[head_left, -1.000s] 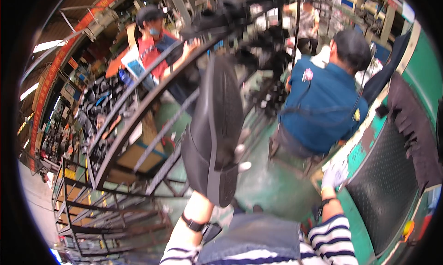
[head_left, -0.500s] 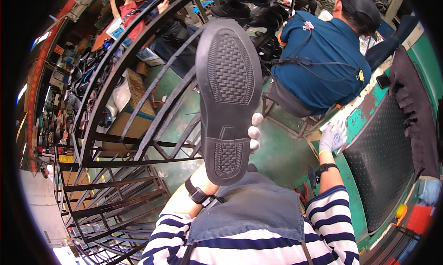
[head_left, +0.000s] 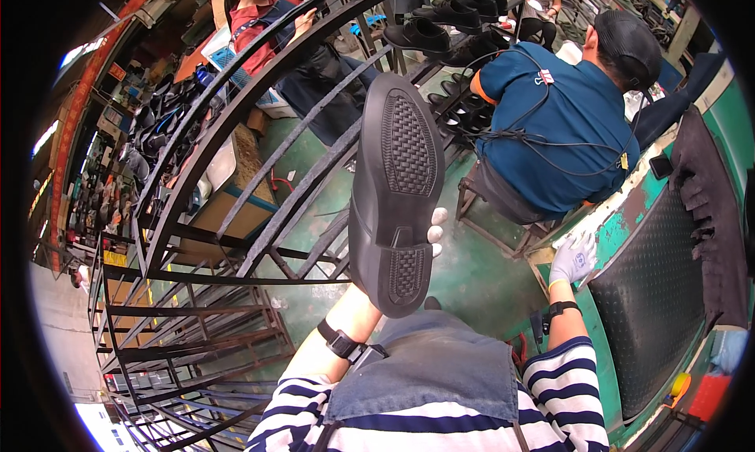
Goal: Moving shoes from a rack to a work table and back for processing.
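Note:
Sole toward me, a black shoe [head_left: 397,184] stands toe-up in front of my apron. My left hand [head_left: 436,232] is closed round it from behind; only white-covered fingertips show along the right edge, and the rest is hidden. A strip of the shoe's smooth black upper shows on its left side. My right hand [head_left: 574,257], in a whitish glove, lies on the edge of the green bench [head_left: 621,224] with its fingers spread, holding nothing. Beside it is a dark studded mat [head_left: 649,295] on the bench.
A black metal rack [head_left: 212,279] curves along my left. Black shoes [head_left: 421,36] stand on shelves ahead. A co-worker in a blue shirt [head_left: 550,129] sits close in front, right of the shoe. Another person in red [head_left: 252,31] stands beyond the rack. Torn dark cloth [head_left: 712,216] hangs at right.
The shoe has turned slightly, so more of its left side shows, and it sits lower and further right in view. My right hand stays on the bench edge. The whole view has shifted a little.

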### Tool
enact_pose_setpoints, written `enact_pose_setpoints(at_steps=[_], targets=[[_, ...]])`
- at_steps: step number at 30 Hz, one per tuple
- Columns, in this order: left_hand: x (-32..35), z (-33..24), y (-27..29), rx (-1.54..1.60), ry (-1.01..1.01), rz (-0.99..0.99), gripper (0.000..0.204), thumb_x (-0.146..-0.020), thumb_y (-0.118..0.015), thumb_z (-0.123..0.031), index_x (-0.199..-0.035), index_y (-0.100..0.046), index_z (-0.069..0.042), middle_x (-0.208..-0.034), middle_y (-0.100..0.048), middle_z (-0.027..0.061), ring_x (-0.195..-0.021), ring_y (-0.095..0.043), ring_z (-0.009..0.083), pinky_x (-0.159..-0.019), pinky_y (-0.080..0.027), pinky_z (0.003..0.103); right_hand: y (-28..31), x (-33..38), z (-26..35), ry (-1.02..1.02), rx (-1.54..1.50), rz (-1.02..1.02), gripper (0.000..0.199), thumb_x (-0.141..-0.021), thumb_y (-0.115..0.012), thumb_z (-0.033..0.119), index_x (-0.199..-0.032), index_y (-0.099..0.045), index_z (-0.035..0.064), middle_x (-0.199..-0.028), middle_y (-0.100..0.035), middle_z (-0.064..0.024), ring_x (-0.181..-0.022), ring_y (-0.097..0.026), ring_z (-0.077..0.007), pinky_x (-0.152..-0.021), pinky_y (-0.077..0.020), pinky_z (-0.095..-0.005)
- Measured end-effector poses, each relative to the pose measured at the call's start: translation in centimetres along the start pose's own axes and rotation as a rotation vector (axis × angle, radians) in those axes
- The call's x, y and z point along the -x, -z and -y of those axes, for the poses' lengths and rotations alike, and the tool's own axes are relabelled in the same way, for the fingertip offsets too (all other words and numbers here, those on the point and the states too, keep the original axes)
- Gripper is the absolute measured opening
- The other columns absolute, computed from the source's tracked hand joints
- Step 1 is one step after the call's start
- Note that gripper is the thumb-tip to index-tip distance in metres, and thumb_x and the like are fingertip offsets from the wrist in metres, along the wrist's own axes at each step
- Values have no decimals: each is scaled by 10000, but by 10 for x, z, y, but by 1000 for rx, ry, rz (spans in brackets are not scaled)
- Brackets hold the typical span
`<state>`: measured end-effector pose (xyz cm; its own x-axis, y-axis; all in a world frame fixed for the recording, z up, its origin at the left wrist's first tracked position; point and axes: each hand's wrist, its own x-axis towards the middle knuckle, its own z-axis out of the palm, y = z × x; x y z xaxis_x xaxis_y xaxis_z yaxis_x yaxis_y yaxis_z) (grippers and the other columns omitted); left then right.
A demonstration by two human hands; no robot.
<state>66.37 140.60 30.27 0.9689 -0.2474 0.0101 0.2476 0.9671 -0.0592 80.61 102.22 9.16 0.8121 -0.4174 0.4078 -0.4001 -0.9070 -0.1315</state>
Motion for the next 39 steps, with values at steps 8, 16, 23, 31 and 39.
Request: enact_pose_setpoints(at_steps=[8, 16, 23, 31, 39], targets=[[-15, -14, 6, -469, -140, -97, 521, -1070, -450, -252, -1499, -355, 26, -1376, -511, 286, -1124, -643, 342, -1012, -550, 482, 3, 0, 1, -20, 98, 85, 547, -972, -450, 416, -1450, -522, 159, -1522, -491, -38, -1403, -430, -243, -1162, -282, -453], [-4, -38, 39, -751, -505, -456, 376, -993, -568, -155, -1339, -541, -8, -1200, -660, 139, -1058, -685, 257, -909, -589, 385, 3, 0, 1, 7, 46, 18, 499, -947, -513, 379, -1373, -587, 130, -1485, -514, -31, -1360, -466, -245, -1136, -329, -436], [3, -57, 75, -588, -446, -592, 333, -802, -468, 70, -1085, -642, 53, -999, -703, 136, -900, -702, 254, -829, -602, 375, 1, -1, 2, -3, 57, 35, 495, -945, -524, 371, -1371, -591, 129, -1482, -518, -31, -1370, -459, -243, -1135, -330, -435], [5, -60, 87, -407, -309, -605, 354, -769, -486, 53, -1108, -582, 77, -1013, -682, 183, -938, -700, 323, -905, -594, 447, 0, 0, 2, 6, 27, -8, 493, -944, -527, 369, -1348, -600, 95, -1438, -558, -52, -1347, -482, -261, -1124, -347, -441], [1, -45, 56, -461, -284, -680, 368, -711, -498, 86, -1066, -593, 85, -997, -664, 167, -910, -663, 304, -891, -570, 411, 1, 0, 2, 2, 50, 21, 528, -959, -502, 398, -1394, -564, 105, -1460, -537, -48, -1357, -471, -254, -1122, -345, -449]])
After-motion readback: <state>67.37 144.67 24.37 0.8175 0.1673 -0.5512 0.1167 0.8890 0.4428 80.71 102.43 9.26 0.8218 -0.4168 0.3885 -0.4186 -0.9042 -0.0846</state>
